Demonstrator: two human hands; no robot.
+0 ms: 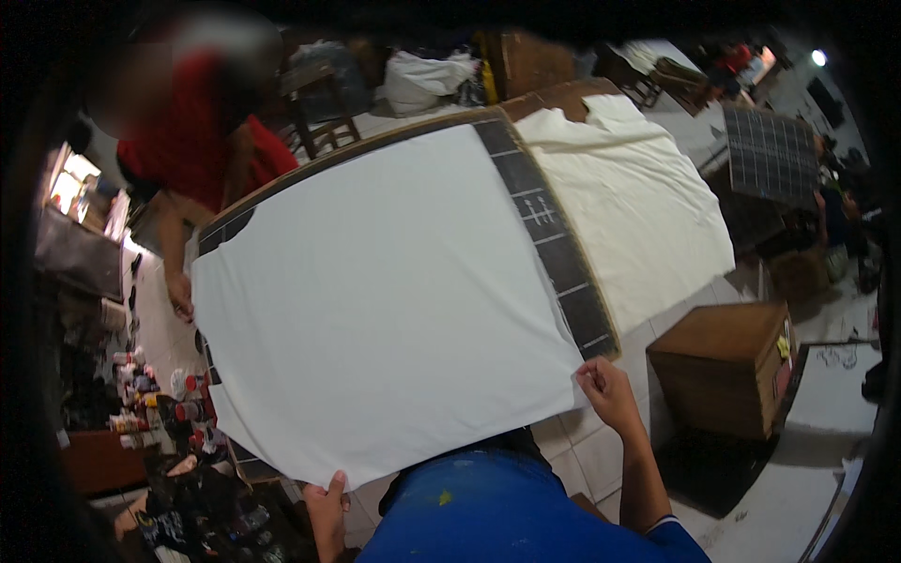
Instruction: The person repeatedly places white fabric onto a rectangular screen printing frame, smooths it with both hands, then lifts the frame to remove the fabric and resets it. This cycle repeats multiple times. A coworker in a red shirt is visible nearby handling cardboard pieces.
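"Where's the white cloth [375, 310]?"

"Spread away from both sets of fingers, over most of the dark, lined bench [584, 314], its near edge running between them toward the blue shirt [469, 511]."

"Why hold it near the two corners?"

"Probably to draw that edge wide and level; the cloth looks nearly smooth, with only faint creases."

"And the fingers themselves?"

"The left fingers [322, 502] are drawn together at the near-left part of the edge, thumb uppermost, the fabric apparently between. The right fingers [595, 377] are pinched on the near-right corner, no gap showing."

"Anyone else on it?"

"A co-worker's hand [180, 293] hangs by the cloth's left side, beyond the left fingers. I can't tell whether it grips or merely touches."

"The cream cloth [638, 206]?"

"Beyond the right fingers, past the bench's right side, rumpled; perhaps put there to leave the lined surface for the white one."

"And the wooden box [718, 357]?"

"To the right of the right fingers, apart from them."
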